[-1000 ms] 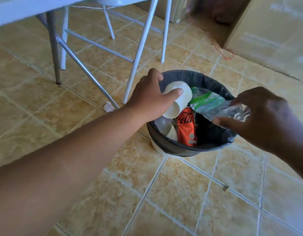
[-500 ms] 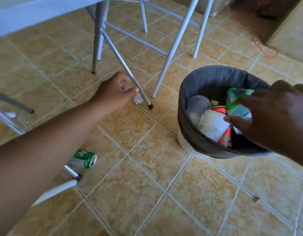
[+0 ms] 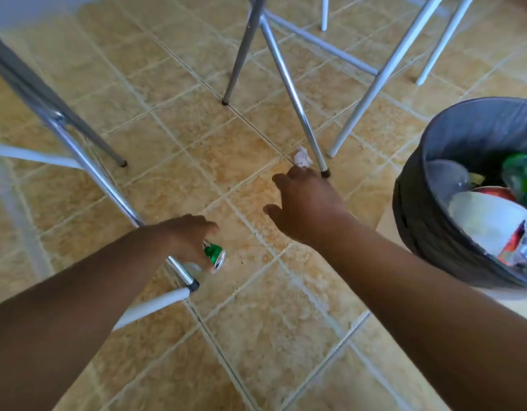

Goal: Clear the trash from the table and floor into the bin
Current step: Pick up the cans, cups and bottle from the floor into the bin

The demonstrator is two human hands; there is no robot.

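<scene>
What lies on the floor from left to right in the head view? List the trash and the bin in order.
green can → crumpled paper → bin. The left hand overlaps the can and the right hand overlaps the paper, so both are left out.

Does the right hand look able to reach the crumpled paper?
Probably yes: the right hand, open, is just short of the crumpled paper; the metal leg stands beside it, not between.
</scene>
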